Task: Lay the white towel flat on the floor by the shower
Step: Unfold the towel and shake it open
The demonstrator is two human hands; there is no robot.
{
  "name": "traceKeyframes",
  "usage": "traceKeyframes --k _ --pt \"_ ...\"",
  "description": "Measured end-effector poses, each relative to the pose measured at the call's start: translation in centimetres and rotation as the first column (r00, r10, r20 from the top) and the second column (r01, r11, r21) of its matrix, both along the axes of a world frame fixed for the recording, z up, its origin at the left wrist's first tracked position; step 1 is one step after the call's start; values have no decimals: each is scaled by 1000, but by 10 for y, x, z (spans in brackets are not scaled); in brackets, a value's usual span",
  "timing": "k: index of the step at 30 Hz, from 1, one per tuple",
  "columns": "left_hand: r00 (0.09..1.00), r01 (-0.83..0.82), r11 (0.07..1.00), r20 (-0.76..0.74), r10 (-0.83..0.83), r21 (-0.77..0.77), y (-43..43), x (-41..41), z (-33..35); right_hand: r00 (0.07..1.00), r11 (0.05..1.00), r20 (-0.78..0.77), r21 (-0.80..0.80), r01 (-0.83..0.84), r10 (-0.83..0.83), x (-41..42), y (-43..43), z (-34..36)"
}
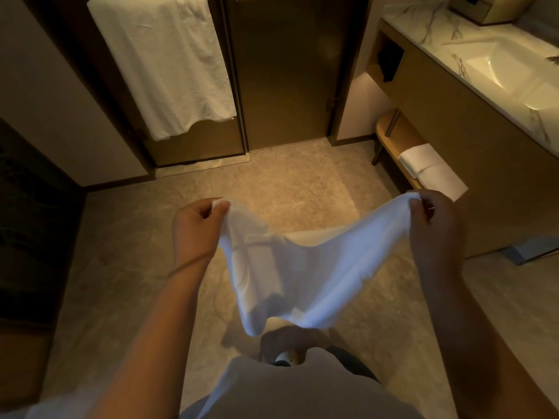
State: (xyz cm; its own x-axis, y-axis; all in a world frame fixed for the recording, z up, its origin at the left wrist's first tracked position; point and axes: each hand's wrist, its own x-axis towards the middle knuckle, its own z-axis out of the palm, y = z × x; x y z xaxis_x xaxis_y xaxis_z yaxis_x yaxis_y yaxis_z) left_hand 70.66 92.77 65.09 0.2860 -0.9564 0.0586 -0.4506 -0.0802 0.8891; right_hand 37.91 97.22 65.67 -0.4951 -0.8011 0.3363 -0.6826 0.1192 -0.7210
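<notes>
- Fingers (pixel 199 207) of the left hand (pixel 196 228), left of centre, pinch one top corner of the white towel (pixel 302 267). Only a small tuft is caught, so a shake could pull it free.
- Hanging towel (pixel 163 65), upper left, drapes over a glass door (pixel 287 71) panel. It is not the task's piece.
- White towel, centre of the frame, hangs in the air between both hands. It sags in the middle and its lower edge is bunched. Lowered like this, it would likely land creased or doubled over.
- Floor (pixel 287 182), bare tile, runs from under the towel to the door threshold at upper centre. Released here, the towel may end up short of the shower.
- Dark shape (pixel 287 352) under the towel's lowest edge, lower centre, is probably the person's foot. The cloth could catch on it.
- Fingers (pixel 416 211) of the right hand (pixel 429 222), right of centre, pinch the other top corner. Uneven lowering would skew the towel.
- Folded towels (pixel 429 170) lie on a low shelf (pixel 390 131) just beyond the right hand.
</notes>
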Motion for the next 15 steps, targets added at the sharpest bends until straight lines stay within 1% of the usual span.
traceKeyframes --k 2,4,6,8,13,15 --pt "998 -46 996 -57 42 -73 -2 1 2 998 995 36 -76 60 -57 2 0 -3" --pt "997 -52 993 -67 45 -106 -7 4 4 998 997 40 -54 57 -54 1 -2 -6" --pt "999 -26 997 -49 22 -68 -11 2 3 1000 1000 16 -6 6 -6 1 -6 -9" --pt "999 -11 1000 -50 10 -19 -15 -2 -2 1000 1000 10 -8 -16 16 5 -9 -11" --pt "980 32 998 -196 -22 47 -18 -13 -13 999 1000 19 7 -30 30 13 -20 -16" --pt "975 45 998 -218 -34 44 -20 -17 -16 999 1000 30 6 -11 11 10 -25 -16"
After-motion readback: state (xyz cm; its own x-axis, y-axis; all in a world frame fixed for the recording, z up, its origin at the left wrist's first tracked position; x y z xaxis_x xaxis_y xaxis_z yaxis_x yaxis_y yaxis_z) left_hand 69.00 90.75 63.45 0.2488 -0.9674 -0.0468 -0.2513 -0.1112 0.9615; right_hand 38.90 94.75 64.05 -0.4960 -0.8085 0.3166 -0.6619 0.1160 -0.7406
